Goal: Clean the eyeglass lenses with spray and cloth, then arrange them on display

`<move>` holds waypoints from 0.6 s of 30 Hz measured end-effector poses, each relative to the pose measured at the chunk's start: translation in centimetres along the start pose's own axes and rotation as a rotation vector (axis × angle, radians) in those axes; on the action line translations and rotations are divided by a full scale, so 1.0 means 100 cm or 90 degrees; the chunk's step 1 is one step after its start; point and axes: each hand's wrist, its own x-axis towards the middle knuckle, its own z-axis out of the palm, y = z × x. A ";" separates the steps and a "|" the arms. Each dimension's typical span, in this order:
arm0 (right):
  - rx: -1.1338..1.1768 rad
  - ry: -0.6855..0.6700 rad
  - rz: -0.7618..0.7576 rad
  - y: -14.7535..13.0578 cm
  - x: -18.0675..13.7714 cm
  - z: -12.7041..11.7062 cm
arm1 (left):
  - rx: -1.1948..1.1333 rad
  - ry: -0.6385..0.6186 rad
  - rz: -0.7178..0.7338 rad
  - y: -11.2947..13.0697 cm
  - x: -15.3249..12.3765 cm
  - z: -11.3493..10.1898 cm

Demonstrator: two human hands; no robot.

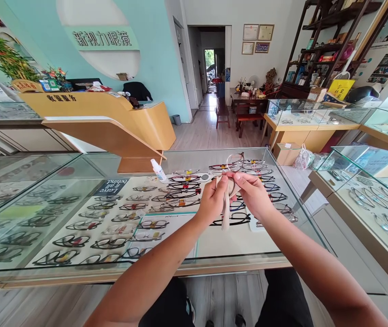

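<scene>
Above the glass counter, my left hand point(213, 198) is closed around a pale beige cloth point(226, 213), one end of which hangs down. The cloth is folded against a lens of a pair of eyeglasses point(235, 162) with thin round rims. My right hand point(253, 193) pinches the glasses by the frame, close to the left fingers. One round lens sticks up beyond my fingertips; the other is partly covered by the cloth and fingers. A white spray bottle point(159, 170) with a blue label stands on the glass, to the left of my hands.
Under the glass counter top point(241, 243) lie rows of eyeglasses point(153, 225). A wooden reception desk point(146, 122) stands beyond at the left. More glass display cases point(367, 200) are at the right, near a cardboard box point(287, 153) and plastic bags point(304, 157) on the floor.
</scene>
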 end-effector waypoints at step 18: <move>-0.205 -0.032 -0.046 -0.019 0.003 -0.017 | -0.259 -0.006 -0.103 -0.002 0.036 -0.029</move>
